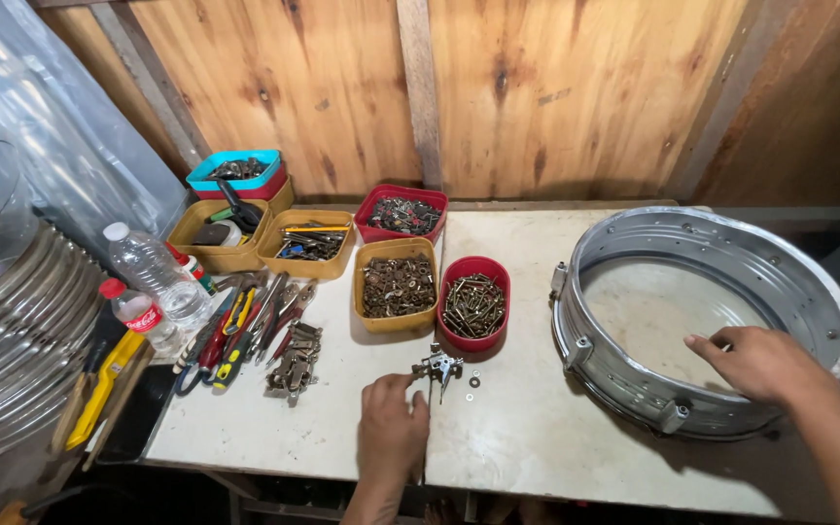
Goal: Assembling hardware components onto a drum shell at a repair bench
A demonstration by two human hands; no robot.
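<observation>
Metal drum shell (799,282) at three o'clock on white table (537,428), my right hand (760,365) inside its near rim, fingers curled together, my left hand (391,428) at six, fingertips pinching small metal lug (437,366), red screw tub (473,301) just above.

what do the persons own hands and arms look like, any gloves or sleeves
Both are bare. The left hand and right hand wear no gloves, and no rings, watch or wristband show. Both forearms are uncovered as far as the picture's edge, with no sleeve in view.
</observation>
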